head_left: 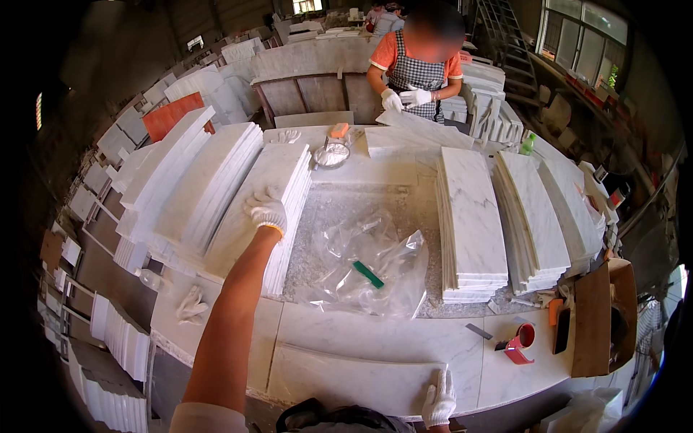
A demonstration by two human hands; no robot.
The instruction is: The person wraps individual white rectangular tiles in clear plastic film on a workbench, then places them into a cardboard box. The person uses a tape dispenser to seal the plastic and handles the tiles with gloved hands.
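Currently, in the head view, our left hand lies spread, gripping nothing, on a stone stack; our right hand touches the right end of 1 slab on the near counter, its grip unclear. We judge this slab handling; lifting would need both hands. Crumpled plastic clutters the middle.

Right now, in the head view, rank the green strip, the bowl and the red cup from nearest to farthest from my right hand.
1. Red cup: nearest, ahead and to the right of your right hand.
2. Green strip: ahead and to the left, amid clear plastic.
3. Bowl: farthest, well ahead and further left.
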